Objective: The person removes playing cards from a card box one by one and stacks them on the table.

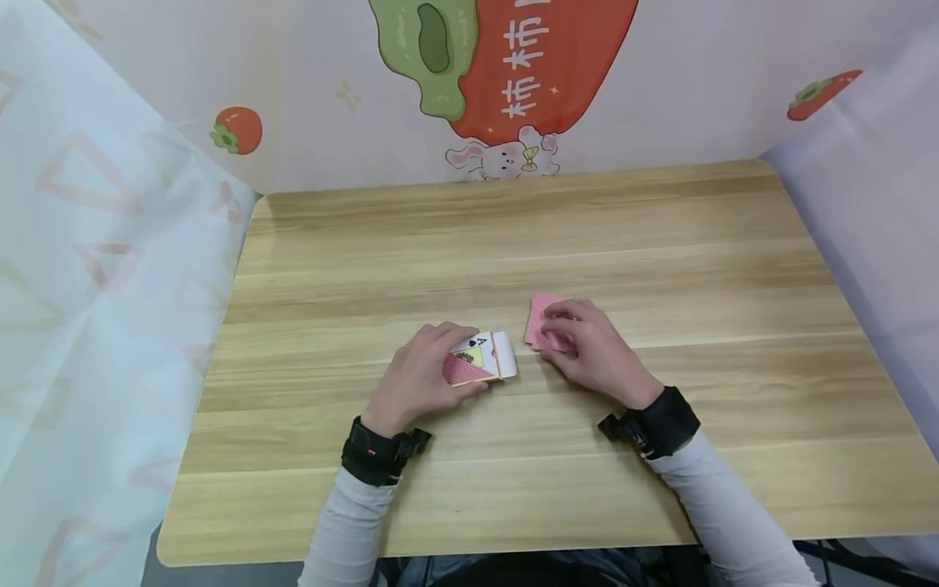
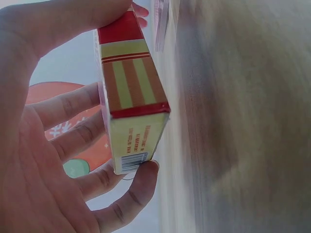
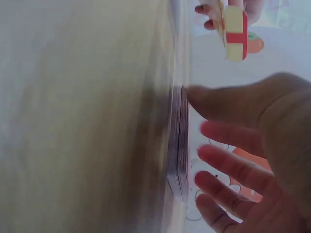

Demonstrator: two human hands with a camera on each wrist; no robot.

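My left hand [image 1: 418, 371] grips a playing-card box [image 2: 132, 85] between thumb and fingers, tilted up off the table in the left wrist view. The box's flap end [image 1: 504, 356] faces right, and an ace of spades shows on its upper face beside a red-patterned part. Under my right hand [image 1: 605, 355] a stack of red-backed playing cards [image 1: 541, 316] lies on the table. In the right wrist view the stack [image 3: 179, 141] is split into two slightly offset layers. The right thumb's tip is right at the stack's near end, while the other fingers stay spread loosely above it.
The wooden table [image 1: 455, 261] extends around both hands. A white cloth backdrop [image 1: 308, 98] with tomato and rabbit prints rises at its far edge, and more white cloth hangs at both sides. Black camera straps [image 1: 667, 424] wrap the wrists.
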